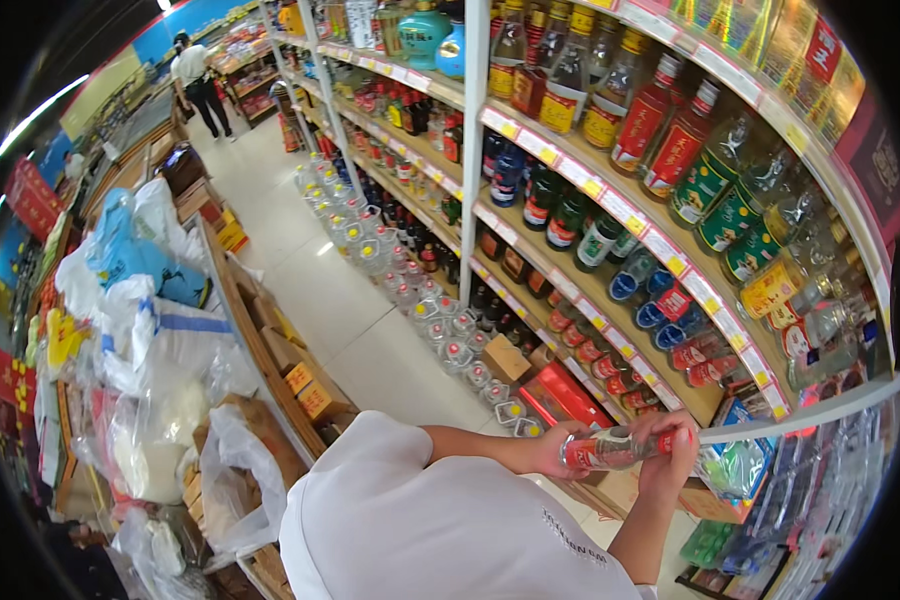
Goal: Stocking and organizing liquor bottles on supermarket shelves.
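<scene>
A clear glass bottle with a red label (607, 450) is held in both hands, lying nearly sideways in front of my white shirt. My left hand (562, 450) grips its base end, at the left. Around the neck end, close to the shelf's corner, my right hand (666, 444) is wrapped. Liquor bottles with red labels (643, 146) stand on the shelf beyond, next to several green-labelled bottles (726, 217). Lower down are small red-labelled bottles (607, 367) lined up on a shelf.
Price tags run along the curved shelf edge (607, 199). Large clear jugs (450, 330) stand on the floor against the shelving. To the left, a wooden display (259, 352) carries plastic bags (150, 330). An open carton (712, 499) is beside my right arm. Another person (199, 82) is far down the aisle.
</scene>
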Available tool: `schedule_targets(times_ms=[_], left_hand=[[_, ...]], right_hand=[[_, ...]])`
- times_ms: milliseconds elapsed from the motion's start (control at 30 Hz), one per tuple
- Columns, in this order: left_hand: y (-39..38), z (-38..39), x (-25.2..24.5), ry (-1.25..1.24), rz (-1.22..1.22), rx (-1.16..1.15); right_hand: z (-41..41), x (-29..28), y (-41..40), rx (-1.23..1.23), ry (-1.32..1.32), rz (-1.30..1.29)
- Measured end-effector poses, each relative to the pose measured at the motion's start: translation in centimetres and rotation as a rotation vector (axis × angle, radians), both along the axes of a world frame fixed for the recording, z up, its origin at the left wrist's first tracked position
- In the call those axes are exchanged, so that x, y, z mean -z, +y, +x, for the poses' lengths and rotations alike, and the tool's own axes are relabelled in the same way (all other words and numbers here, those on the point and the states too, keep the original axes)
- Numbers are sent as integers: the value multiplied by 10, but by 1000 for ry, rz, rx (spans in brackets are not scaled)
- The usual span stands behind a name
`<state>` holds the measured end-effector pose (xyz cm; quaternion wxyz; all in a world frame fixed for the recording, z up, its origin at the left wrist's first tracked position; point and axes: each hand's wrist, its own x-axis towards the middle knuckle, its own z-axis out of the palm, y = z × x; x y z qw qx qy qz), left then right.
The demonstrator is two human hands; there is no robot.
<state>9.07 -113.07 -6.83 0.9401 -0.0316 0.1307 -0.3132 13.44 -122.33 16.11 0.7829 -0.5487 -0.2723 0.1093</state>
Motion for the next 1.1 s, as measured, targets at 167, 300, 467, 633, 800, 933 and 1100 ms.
schedule_targets(times_ms=[167,300,467,633,800,933,1100], left_hand=[[13,-20,10,-43,-98,-12],[23,-27,-1,7,57,-47],[39,-36,-35,-149,31,-111],[53,-51,-61,-9,-17,-294],[61,-63,-32,-118,41,-332],[67,-65,-42,-172,-37,-365],[74,-67,-62,-88,43,-424]], right_hand=[[5,2,-1,-288,118,-23],[0,-3,13,-236,132,-9],[-2,-18,25,-308,165,-31],[-6,-19,41,-402,115,4],[-19,-12,58,-419,218,-39],[-18,-19,61,-455,202,-31],[-19,-11,67,-458,226,30]])
